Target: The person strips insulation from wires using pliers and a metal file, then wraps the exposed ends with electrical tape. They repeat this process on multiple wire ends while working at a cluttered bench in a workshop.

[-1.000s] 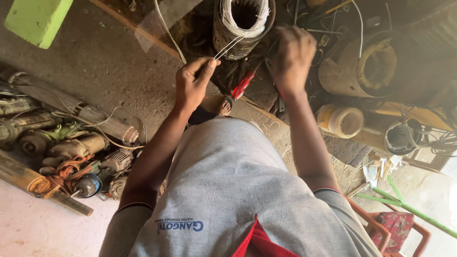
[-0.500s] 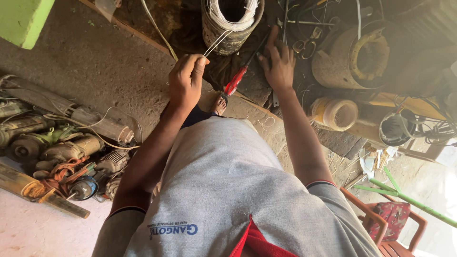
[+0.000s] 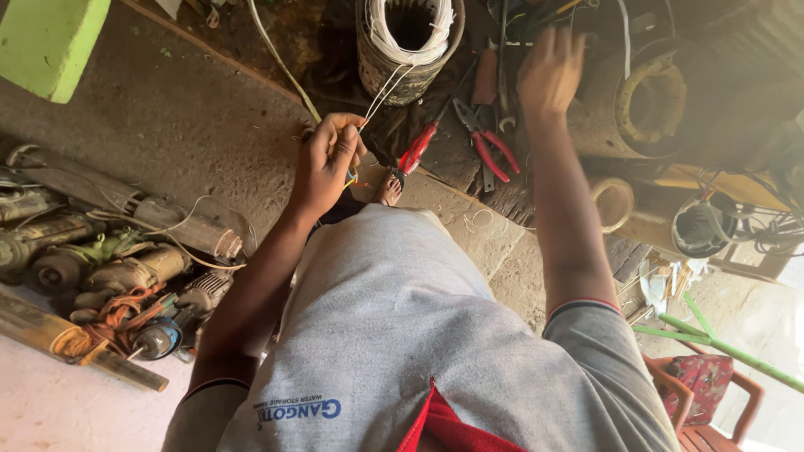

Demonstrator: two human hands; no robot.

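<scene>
Fingers of the left hand (image 3: 325, 164) are curled tight and pressed together, pinching two thin white wires (image 3: 381, 89) that run taut up to the motor winding (image 3: 409, 46), a round core wrapped in white wire on the floor just ahead. Bits of coloured wire poke out under the fist. Farther right, the right hand (image 3: 550, 71) reaches forward with its fingers loosely spread and slightly blurred; it hovers over the tools and I cannot tell whether it touches any of them.

Half a second ago the right hand lay lower, nearer the red-handled pliers; now it has moved up and to the right, past them. The left hand keeps its pinch on the wires, at much the same spot below the winding.

Counted from the left: one green block (image 3: 48, 38) in the top corner; a heap of old motor parts (image 3: 109, 268) along the floor, too tangled to count; one winding with two wires pulled from it; one red-handled screwdriver (image 3: 417, 149) lying slantwise; one pair of red-handled pliers (image 3: 486, 138) just beside it; one large yellowish motor housing (image 3: 645, 105); one roll of tape (image 3: 613, 203) below it; one red chair (image 3: 712, 393) at the lower right, with green rods (image 3: 720, 343) lying across it.
</scene>
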